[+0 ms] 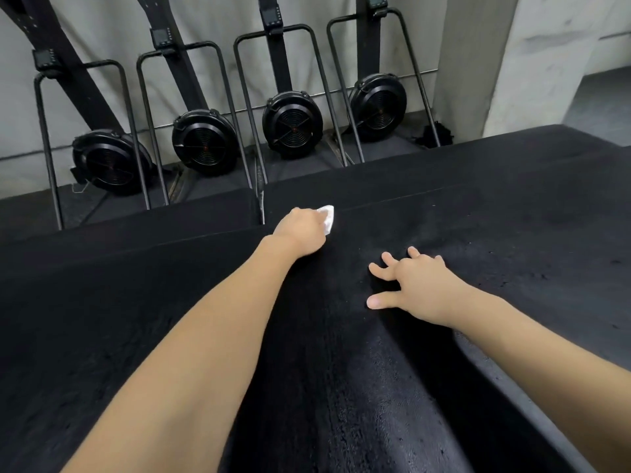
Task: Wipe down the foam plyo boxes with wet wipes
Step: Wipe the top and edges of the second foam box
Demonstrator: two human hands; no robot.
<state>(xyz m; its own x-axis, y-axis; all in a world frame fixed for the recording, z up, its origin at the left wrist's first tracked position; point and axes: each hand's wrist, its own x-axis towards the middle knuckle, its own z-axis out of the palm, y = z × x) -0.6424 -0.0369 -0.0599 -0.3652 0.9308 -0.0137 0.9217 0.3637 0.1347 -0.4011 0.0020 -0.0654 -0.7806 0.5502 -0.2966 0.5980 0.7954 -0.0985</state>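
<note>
My left hand (302, 232) reaches to the middle of the frame, its grip curled tight around a crumpled white wet wipe (327, 218), pressing it onto the top of the black foam plyo box (478, 206) that fills the lower frame. My right hand (415, 285) lies flat on the same surface at centre right, fingers spread wide, holding nothing. Four black fan-wheel rowing machines (292, 122) stand upright along the wall across the upper frame.

Bare black box top (478, 206) ahead; upright rowing machines (205, 141) beyond.
</note>
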